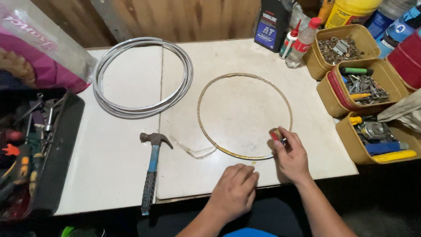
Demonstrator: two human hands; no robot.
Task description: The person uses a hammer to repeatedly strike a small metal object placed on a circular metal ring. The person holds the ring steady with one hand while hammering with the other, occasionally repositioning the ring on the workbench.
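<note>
A thin brass-coloured ring (pixel 206 87) lies flat on the white tabletop (pixel 127 145). My right hand (pixel 290 154) pinches a small red and metal object (pixel 276 134) at the ring's lower right edge. My left hand (pixel 234 191) rests palm down on the table near its front edge, just below the ring, fingers together and holding nothing. A clear plastic strip (pixel 190 150) lies against the ring's lower left side. A hammer with a blue handle (pixel 151 169) lies to the left of that strip.
A coil of grey-white tubing (pixel 142 77) lies at the back left. A black toolbox (pixel 35 149) with tools sits at the left. Yellow tubs (pixel 346 94) of screws and tools line the right edge. Bottles (pixel 302 41) stand at the back.
</note>
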